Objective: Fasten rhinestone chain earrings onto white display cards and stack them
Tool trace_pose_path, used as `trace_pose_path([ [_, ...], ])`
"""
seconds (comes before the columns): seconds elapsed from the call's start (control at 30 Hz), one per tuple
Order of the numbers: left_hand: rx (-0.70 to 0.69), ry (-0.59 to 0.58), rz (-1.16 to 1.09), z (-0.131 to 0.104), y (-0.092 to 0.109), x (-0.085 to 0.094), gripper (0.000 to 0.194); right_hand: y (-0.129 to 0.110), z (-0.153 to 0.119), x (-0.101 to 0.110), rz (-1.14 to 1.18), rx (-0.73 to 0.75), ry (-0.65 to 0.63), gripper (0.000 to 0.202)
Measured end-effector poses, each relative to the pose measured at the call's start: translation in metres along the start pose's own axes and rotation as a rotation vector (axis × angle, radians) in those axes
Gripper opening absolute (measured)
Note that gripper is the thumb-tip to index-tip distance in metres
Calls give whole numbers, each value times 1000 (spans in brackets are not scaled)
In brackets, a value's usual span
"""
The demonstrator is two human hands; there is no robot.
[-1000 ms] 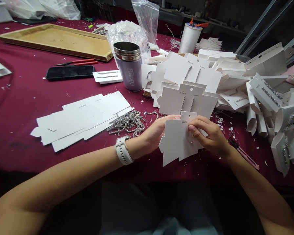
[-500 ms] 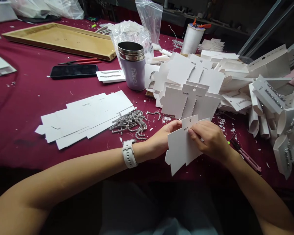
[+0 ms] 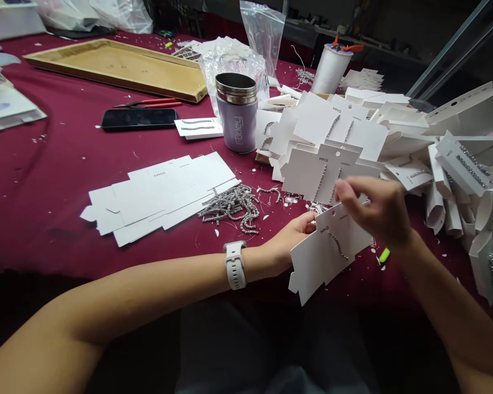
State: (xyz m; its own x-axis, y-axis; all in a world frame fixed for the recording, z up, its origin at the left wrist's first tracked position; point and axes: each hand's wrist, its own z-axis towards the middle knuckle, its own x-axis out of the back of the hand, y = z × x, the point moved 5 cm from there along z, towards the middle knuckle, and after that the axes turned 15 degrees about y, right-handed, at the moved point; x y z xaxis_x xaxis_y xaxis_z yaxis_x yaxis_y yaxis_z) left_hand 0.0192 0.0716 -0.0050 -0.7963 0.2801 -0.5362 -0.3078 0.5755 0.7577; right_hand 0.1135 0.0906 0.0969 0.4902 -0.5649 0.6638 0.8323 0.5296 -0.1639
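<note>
My left hand (image 3: 291, 241) grips a white MNG earring card (image 3: 312, 262) from behind, its fingers partly hidden by the card. One silver rhinestone chain (image 3: 339, 246) hangs on the card's face. Just above the card's upper right edge is my right hand (image 3: 380, 208), fingers curled in a pinch; whatever they may hold cannot be made out. Left of my left hand lies a heap of silver chains (image 3: 230, 205). Flat blank cards (image 3: 148, 200) with MNG print are stacked beyond it. Behind my hands stands a card with two chains (image 3: 308, 172).
A purple tumbler (image 3: 236, 123) stands behind the chains, near a phone (image 3: 139, 119) and red-handled pliers (image 3: 160, 102). A wooden tray (image 3: 119, 82) lies at the back left. Finished-looking folded cards (image 3: 439, 191) pile up on the right. A thread spool (image 3: 331, 68) stands behind.
My right hand has come off the card and lifted to the right. A chain now shows on the card's face. The view has shifted slightly left.
</note>
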Motion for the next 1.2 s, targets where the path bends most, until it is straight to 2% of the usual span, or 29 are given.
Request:
trace_pose_path([
  [0.07,29,52,-21,-1,-1,1,38,-5,22,-15,80,-66,-97,26],
  [0.13,37,101,-61,-2,0,3,38,-19,38,-42,151,16,-275,17],
  [0.2,35,114,-88,-1,0,3,34,-34,44,-74,3,211,-443,21],
  [0.3,27,114,-88,2,-2,4,24,-43,43,-114,-219,345,-590,24],
  [0.37,23,110,-81,5,-5,6,23,-45,40,-130,-290,367,-652,25],
  [0.43,19,98,-76,7,-7,7,26,-44,38,-136,-318,373,-686,25],
  [0.67,-26,69,-62,8,-9,8,27,-41,33,-133,-248,304,-661,23],
  [0.8,-34,64,-50,8,-9,8,24,-46,31,-135,-228,351,-625,14],
  [0.87,-40,37,-57,7,-8,6,22,-47,35,-133,-199,328,-578,14],
  [0.93,-39,2,-69,6,-6,4,22,-46,42,-124,-122,245,-502,12],
  [1.03,-35,-36,-90,4,-5,2,21,-41,51,-101,116,65,-391,8],
  [1.2,-20,-57,-101,4,-3,0,18,-27,47,-63,598,-270,-334,9],
])
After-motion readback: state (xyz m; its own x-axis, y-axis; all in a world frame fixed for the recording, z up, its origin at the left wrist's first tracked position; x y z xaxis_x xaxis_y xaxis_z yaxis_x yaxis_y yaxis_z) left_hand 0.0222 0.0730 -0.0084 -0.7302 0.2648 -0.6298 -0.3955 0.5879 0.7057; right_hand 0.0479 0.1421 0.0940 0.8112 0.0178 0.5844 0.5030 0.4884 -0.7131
